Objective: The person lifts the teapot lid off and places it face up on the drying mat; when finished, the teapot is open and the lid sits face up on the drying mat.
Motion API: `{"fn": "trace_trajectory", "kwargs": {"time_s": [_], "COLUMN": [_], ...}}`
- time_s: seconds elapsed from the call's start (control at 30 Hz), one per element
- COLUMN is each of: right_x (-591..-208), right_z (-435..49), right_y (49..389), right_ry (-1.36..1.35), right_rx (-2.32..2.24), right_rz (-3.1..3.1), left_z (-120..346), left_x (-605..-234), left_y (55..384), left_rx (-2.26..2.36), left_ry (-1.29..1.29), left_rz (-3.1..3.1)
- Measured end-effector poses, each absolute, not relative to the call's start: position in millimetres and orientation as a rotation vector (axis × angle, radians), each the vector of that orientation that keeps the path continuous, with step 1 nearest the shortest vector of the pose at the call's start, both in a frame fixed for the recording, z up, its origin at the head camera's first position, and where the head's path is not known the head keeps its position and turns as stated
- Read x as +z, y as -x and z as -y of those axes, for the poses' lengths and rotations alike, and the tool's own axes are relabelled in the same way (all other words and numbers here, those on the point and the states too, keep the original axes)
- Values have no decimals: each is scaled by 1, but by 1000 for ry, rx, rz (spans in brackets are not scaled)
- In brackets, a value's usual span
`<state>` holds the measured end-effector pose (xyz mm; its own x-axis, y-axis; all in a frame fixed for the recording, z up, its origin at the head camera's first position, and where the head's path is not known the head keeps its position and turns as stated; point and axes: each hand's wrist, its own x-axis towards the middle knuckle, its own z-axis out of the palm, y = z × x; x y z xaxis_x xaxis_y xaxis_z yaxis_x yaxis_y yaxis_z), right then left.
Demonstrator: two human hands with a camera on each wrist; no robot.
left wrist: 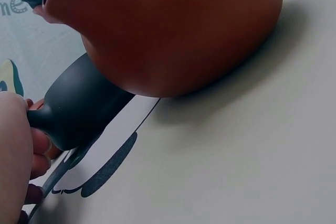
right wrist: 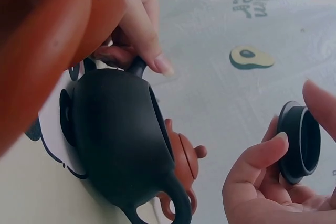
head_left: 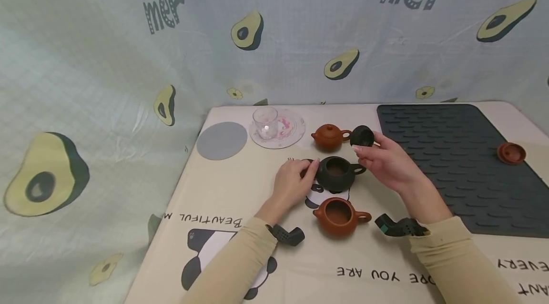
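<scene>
Near the middle of the head view, a black teapot (head_left: 339, 182) sits lidless on the counter (head_left: 223, 185), its spout toward the left of the frame and its handle toward the right. The left hand (head_left: 290, 175) grips it by the spout, thumb and fingers pinching from either side. Above and to the right of the pot, the right hand (head_left: 388, 156) pinches a small black lid (head_left: 361, 136) between thumb and fingers, held up off the counter. In the right wrist view the lid stands on edge, its hollow underside turned toward the right of the frame.

Just below the black pot in the head view is a lidless brown teapot (head_left: 340, 228); just above it, a smaller brown teapot (head_left: 329, 139) wears its lid. At upper centre-left, a clear glass (head_left: 266, 125) stands on a round patterned mat (head_left: 297, 127), beside a plain grey disc (head_left: 222, 140). A dark ridged mat (head_left: 454, 175) covers the right side, with a brown lid (head_left: 511, 153) at its right edge. A curtain (head_left: 300, 18) printed with avocados hangs behind.
</scene>
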<state>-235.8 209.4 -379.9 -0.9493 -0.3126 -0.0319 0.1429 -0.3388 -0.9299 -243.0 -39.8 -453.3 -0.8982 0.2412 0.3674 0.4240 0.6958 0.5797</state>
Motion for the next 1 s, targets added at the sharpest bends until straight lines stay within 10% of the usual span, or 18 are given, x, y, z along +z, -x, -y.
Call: {"fn": "trace_trajectory", "kwargs": {"time_s": [1.0], "right_x": [-384], "right_z": [-208], "right_y": [238], "right_ry": [214], "right_rx": [-1863], "right_rz": [-2179], "left_z": [38], "left_x": [-453], "left_y": [244], "left_rx": [-1003], "left_ry": [549], "left_rz": [2620]}}
